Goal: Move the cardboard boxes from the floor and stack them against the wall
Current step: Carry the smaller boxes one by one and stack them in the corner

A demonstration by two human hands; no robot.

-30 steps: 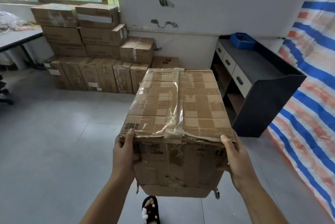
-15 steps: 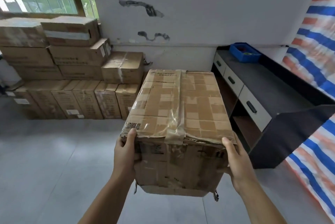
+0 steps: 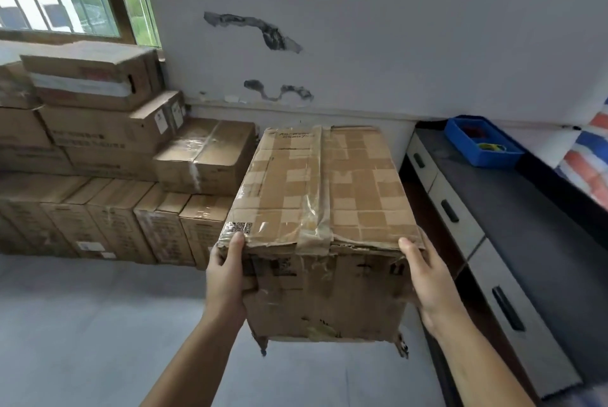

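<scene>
I carry a worn, taped cardboard box [image 3: 324,196] off the floor, in front of my chest. My left hand [image 3: 227,275] grips its near left corner, thumb on the top edge. My right hand [image 3: 427,278] grips the near right corner the same way. A stack of cardboard boxes [image 3: 108,159] stands against the wall [image 3: 362,28] under the window, to the left of the carried box. Its nearest top box [image 3: 205,156] is taped and sits just left of the box I hold.
A dark cabinet with white drawers [image 3: 500,242] runs along the right, a blue bin [image 3: 480,140] on its top. A striped tarp [image 3: 589,150] hangs at the far right. Grey floor [image 3: 82,324] lies bare at lower left.
The stack and the wall have come closer and loom larger. The cabinet has slid nearer on the right. Both hands keep the same hold on the box.
</scene>
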